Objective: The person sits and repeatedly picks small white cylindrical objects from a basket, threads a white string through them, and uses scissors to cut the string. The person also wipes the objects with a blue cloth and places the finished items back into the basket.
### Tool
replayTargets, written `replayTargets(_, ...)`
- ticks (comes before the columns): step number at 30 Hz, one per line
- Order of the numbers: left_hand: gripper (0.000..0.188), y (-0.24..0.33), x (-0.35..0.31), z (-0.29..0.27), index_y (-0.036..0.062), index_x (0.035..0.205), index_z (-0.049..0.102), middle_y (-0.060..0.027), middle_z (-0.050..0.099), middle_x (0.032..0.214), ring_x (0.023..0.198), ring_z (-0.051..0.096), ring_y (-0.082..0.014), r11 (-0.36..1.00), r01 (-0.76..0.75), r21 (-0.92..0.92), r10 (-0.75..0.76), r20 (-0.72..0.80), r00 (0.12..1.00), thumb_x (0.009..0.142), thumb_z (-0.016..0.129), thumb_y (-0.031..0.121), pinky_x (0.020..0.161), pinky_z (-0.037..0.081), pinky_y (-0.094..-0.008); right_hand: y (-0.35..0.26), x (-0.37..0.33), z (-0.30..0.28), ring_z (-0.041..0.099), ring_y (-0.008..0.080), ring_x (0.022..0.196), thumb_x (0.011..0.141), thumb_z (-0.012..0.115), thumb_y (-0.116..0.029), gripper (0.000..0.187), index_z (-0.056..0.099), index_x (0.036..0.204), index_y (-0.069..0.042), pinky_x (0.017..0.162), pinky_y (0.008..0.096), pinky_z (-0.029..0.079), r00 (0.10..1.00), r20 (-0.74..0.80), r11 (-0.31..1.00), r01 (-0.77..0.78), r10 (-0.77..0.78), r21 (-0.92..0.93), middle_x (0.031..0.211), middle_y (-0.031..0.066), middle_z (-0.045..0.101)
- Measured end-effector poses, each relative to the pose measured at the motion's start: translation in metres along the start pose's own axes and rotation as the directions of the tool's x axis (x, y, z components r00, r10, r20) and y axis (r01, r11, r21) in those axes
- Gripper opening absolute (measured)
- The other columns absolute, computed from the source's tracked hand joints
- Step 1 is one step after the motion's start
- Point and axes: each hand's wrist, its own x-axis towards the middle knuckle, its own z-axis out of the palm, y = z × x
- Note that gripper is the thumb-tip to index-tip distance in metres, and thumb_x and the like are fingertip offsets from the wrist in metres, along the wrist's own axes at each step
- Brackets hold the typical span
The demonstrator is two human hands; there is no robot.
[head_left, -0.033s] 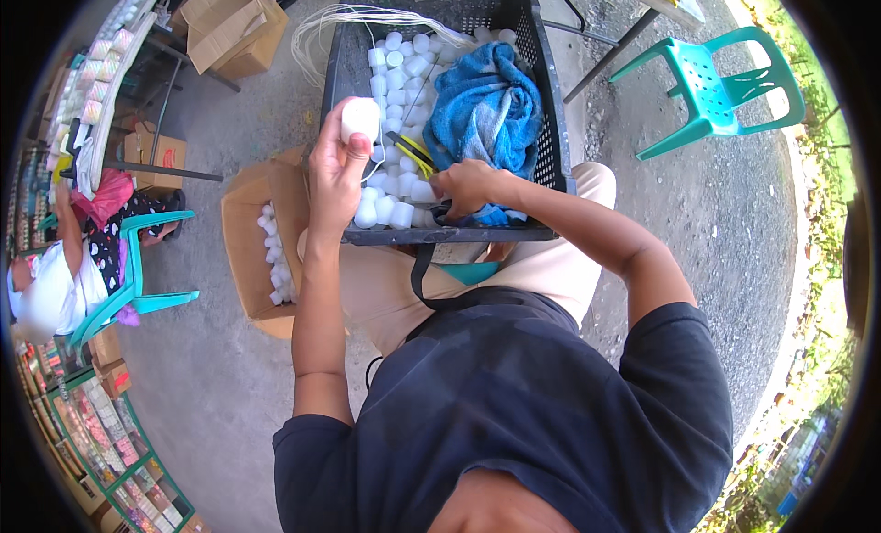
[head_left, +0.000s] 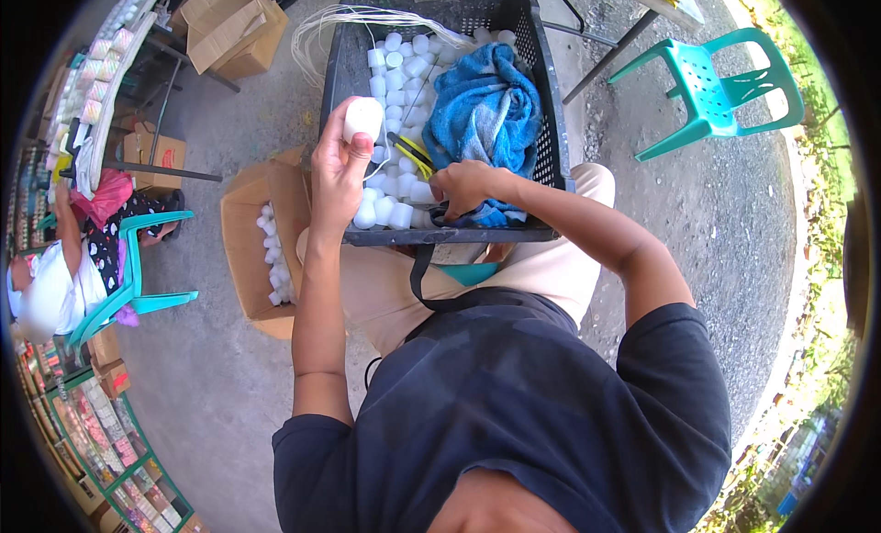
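Observation:
In my left hand (head_left: 340, 166), a white candle-like cylinder (head_left: 363, 118) with a rounded top is gripped between thumb and fingers. A thin white string (head_left: 378, 161) hangs beside it. My right hand (head_left: 466, 189) is closed at the lower end of a slim yellow-and-black tool (head_left: 415, 155), whose exact kind I cannot make out. Both hands are over a black plastic crate (head_left: 551, 101) on my lap side. Many similar white cylinders (head_left: 396, 78) fill its left part. A crumpled blue towel (head_left: 486, 106) lies on its right part, just beyond my right hand.
White cords (head_left: 321, 23) drape over the crate's far left corner. An open cardboard box (head_left: 240, 248) with white cylinders stands left of me. A green chair (head_left: 711, 88) is at the right. Another person (head_left: 69, 267) sits far left by a table (head_left: 115, 92).
My left hand and the white cylinder have shifted very slightly to the right. The right hand and yellow-and-black tool have barely moved.

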Motion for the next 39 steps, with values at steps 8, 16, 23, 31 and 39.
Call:
replayTargets(8,0.046,-0.038,0.005,0.001,-0.0006,0.129,0.051,-0.0049,0.06,0.107,0.092,0.053,-0.0093,0.986,0.094,-0.139,-0.087,0.054,0.995,0.096,0.058,0.031,0.08,0.044,-0.0223,-0.007,-0.1,-0.082,0.061,0.0131,0.086,0.079,0.075,-0.013,0.075,0.037,0.143,-0.004,0.082,0.0258,0.05,0.841,-0.536,0.385,0.517,-0.064,0.765,0.097,0.0058,0.064)
replayTargets(16,0.048,-0.025,0.005,0.034,-0.0021,0.13,0.049,-0.0023,0.06,0.104,0.089,0.052,-0.0071,0.954,0.253,-0.163,-0.184,0.347,0.919,0.094,0.061,0.029,0.08,0.042,-0.0203,-0.036,-0.082,-0.073,0.062,0.0114,0.091,0.08,0.068,0.006,0.054,0.044,0.128,-0.004,0.08,0.0245,0.051,0.404,-0.912,0.449,0.803,0.074,0.392,0.096,0.0069,0.065)
replayTargets(23,0.049,-0.014,0.002,0.036,-0.0006,0.127,0.052,0.001,0.057,0.102,0.087,0.048,-0.0053,0.929,0.316,-0.192,-0.222,0.392,0.893,0.094,0.06,0.035,0.077,0.039,-0.0186,-0.036,-0.093,-0.066,0.065,0.0185,0.094,0.08,0.057,0.015,0.051,0.042,0.126,-0.002,0.078,0.0293,0.055,0.375,-0.926,0.599,0.75,-0.039,0.279,0.1,0.0122,0.064)
replayTargets(31,0.047,-0.017,-0.007,0.038,0.0021,0.129,0.051,0.0041,0.056,0.094,0.069,0.038,-0.0016,0.906,0.344,-0.246,-0.239,0.371,0.897,0.094,0.06,0.033,0.057,0.029,-0.017,-0.041,-0.113,-0.07,0.065,0.0145,0.096,0.08,0.067,0.008,0.048,0.046,0.123,-0.002,0.077,0.0276,0.054,0.367,-0.926,0.452,0.813,0.095,0.368,0.099,0.0093,0.066)
replayTargets(39,0.048,-0.006,-0.008,0.04,0.0002,0.127,0.051,0.0015,0.058,0.101,0.079,0.045,-0.0023,0.925,0.302,-0.229,-0.205,0.368,0.907,0.094,0.06,0.034,0.067,0.036,-0.0182,-0.038,-0.115,-0.074,0.065,0.023,0.097,0.084,0.069,-0.003,0.049,0.043,0.125,-0.001,0.084,0.0328,0.052,0.173,-0.983,0.379,0.907,0.066,0.185,0.104,0.0161,0.063)
